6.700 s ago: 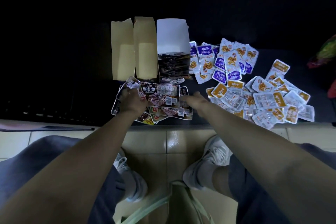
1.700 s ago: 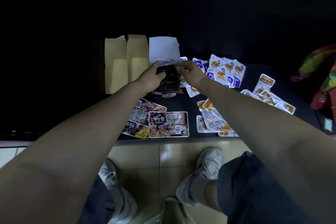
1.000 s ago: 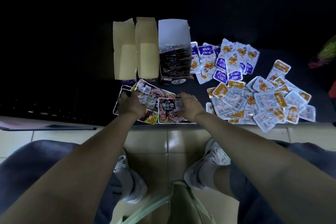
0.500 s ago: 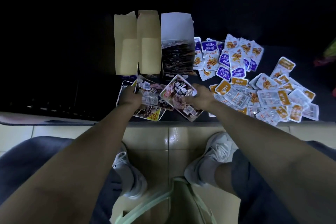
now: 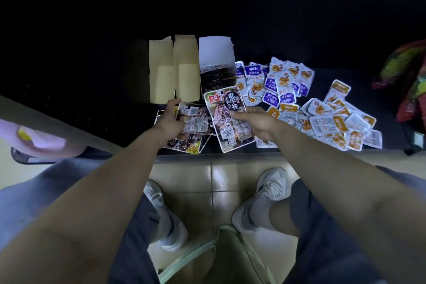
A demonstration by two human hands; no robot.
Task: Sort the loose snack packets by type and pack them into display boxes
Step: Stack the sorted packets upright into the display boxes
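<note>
My right hand (image 5: 254, 122) pinches a large dark snack packet (image 5: 227, 120), lifted face-up and pointing lengthwise toward the boxes. My left hand (image 5: 169, 120) grips other dark packets (image 5: 196, 120) lying in a small pile at the table's front edge. Straight ahead stands a white display box (image 5: 215, 50) with dark packets stacked upright inside it. Two open brown display boxes (image 5: 174, 71) stand to its left.
Purple-and-white small packets (image 5: 276, 80) lie right of the white box. An orange-and-white packet heap (image 5: 327, 120) fills the right side of the dark table. Colourful bags (image 5: 410, 80) sit at the far right. Below are a tiled floor and my shoes.
My right hand has lifted the dark packet and turned it from slanted to lengthwise, toward the white box. My left hand stays on the pile.
</note>
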